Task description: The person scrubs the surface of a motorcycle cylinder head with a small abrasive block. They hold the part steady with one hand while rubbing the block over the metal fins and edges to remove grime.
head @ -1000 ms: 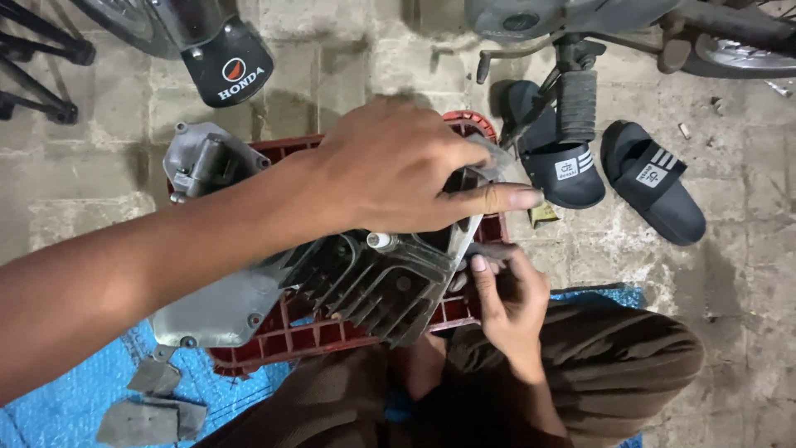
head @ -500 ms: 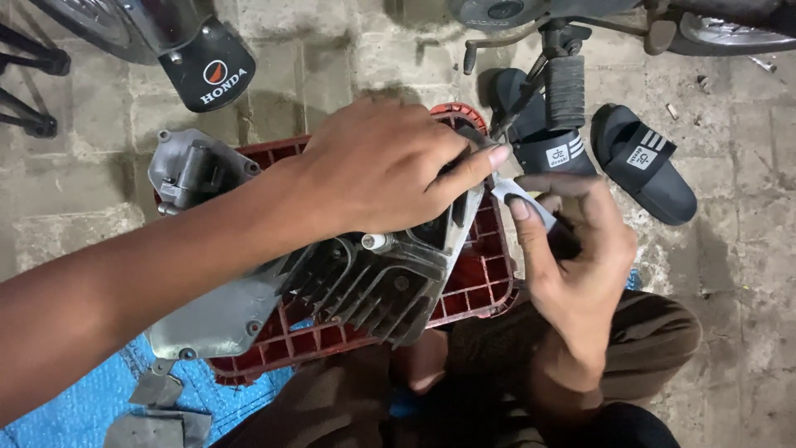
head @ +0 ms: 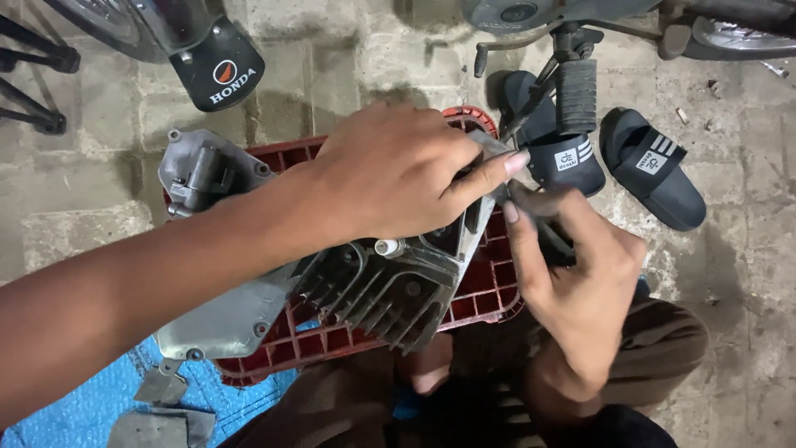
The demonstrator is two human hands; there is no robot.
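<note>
Knees and dark trousers fill the bottom edge, and just above them our right hand (head: 580,274) comes up from below, fingers curled together and pinched on a small dark piece at the right edge of the finned engine part (head: 390,286); what that piece is we cannot tell, since the fingers hide most of it. Our left hand (head: 398,178) reaches in from the left across the top of the casting, palm down, fingers closed over its upper edge and the index finger stretched out until it nearly touches the right thumb. The grey metal part lies tilted on a red plastic crate (head: 489,290), its cooling fins pointing toward us and a flat cover plate (head: 220,319) hanging off the crate's left side over a blue mat (head: 75,411), where a loose metal scrap (head: 162,386) rests. To do this well, we judge, the left hand should press the casting firmly onto the crate so it cannot rock, while the right works the small piece squarely, without twisting against the thin fins. Beyond the crate the ground is rough paving (head: 348,75); a pair of black slide sandals (head: 609,158) sits to the right, under a motorbike footpeg (head: 575,95), and a black bike panel (head: 215,70) stands at the upper left
</note>
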